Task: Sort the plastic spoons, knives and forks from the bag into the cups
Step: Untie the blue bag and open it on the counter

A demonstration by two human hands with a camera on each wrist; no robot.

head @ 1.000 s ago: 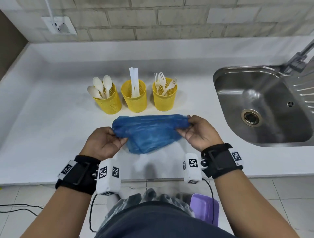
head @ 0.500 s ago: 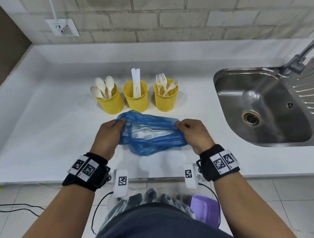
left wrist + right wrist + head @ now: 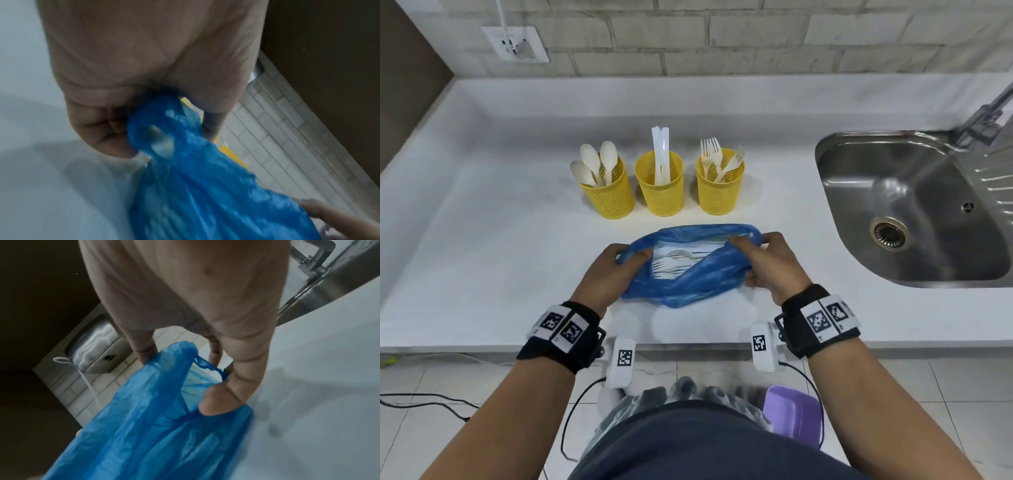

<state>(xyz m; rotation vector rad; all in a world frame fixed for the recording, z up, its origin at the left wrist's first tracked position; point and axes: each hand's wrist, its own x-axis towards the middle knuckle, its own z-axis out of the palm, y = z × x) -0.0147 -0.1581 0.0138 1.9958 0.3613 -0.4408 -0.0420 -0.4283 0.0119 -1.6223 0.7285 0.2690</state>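
Note:
A blue plastic bag (image 3: 698,281) lies on the white counter, its mouth held wide between both hands. My left hand (image 3: 616,270) grips the bag's left rim (image 3: 156,129); my right hand (image 3: 760,260) pinches the right rim (image 3: 205,386). White plastic forks (image 3: 674,262) show inside the bag. Behind it stand three yellow mesh cups: the left cup (image 3: 609,198) holds spoons, the middle cup (image 3: 661,192) holds knives, the right cup (image 3: 719,192) holds forks.
A steel sink (image 3: 914,209) with a tap (image 3: 986,113) lies to the right. The brick wall carries a power socket (image 3: 517,42) at the back left. A purple container (image 3: 791,418) sits below the counter edge by my body.
The bag's mouth was closed a second ago; both hands have pulled it wide, and the forks inside show now. My hands sit slightly closer to me.

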